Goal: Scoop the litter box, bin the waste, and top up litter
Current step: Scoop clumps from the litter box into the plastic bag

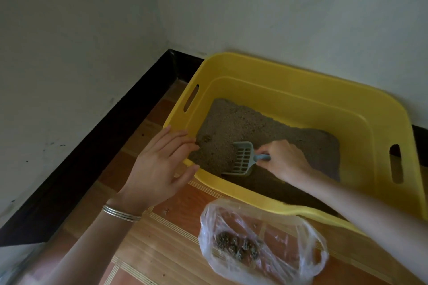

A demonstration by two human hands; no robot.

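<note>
Right hand (284, 159) grips scoop (242, 157) in litter (231, 122); left hand (159, 166), fingers straight, seemingly touches box (301, 99).

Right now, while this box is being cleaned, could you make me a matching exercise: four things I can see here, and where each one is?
Things:
1. litter scoop
2. clear plastic bag
3. left hand
4. yellow litter box

Places:
A. on the tiled floor, dark clumps inside
B. at the box's near left corner rim, fingers straight
C. against the white wall
D. in the litter, gripped by the right hand

Pairs: 1-D, 2-A, 3-B, 4-C.
</note>
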